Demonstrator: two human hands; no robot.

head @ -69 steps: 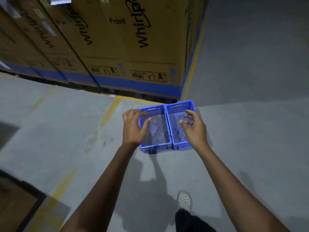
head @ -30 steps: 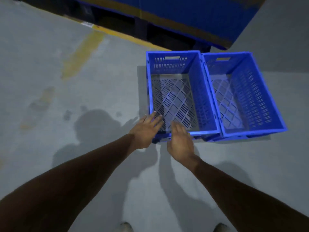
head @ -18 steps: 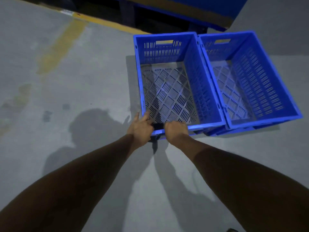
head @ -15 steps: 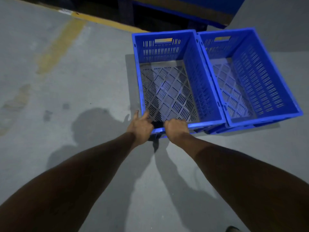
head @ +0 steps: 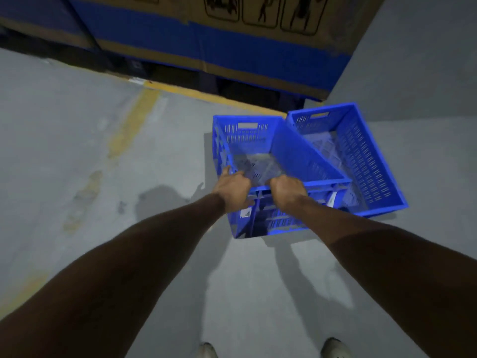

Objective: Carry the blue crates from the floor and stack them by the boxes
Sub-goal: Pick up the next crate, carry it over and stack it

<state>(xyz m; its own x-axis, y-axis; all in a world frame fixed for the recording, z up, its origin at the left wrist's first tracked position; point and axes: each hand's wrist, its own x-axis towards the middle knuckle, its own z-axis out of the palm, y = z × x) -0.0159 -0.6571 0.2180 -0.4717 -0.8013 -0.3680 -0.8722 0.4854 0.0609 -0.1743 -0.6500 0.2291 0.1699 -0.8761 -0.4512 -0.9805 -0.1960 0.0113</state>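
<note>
Two blue slatted crates sit side by side on the grey floor in front of the cardboard boxes point(head: 232, 34). The left crate point(head: 247, 140) is tilted, its near end raised off the floor and its near wall showing. My left hand point(head: 233, 189) and my right hand point(head: 286, 191) both grip its near rim, close together. The right crate point(head: 361, 156) lies flat on the floor, touching the left one, with no hand on it.
The large boxes with a blue band stand on a dark pallet base behind a yellow floor line point(head: 201, 95). A faded yellow stripe point(head: 131, 125) runs down the floor at left. My two shoes point(head: 333, 347) show at the bottom edge.
Both hands closed on the left crate's near rim and lifted that end, tilting the crate. The view rose, bringing the boxes back into sight.
</note>
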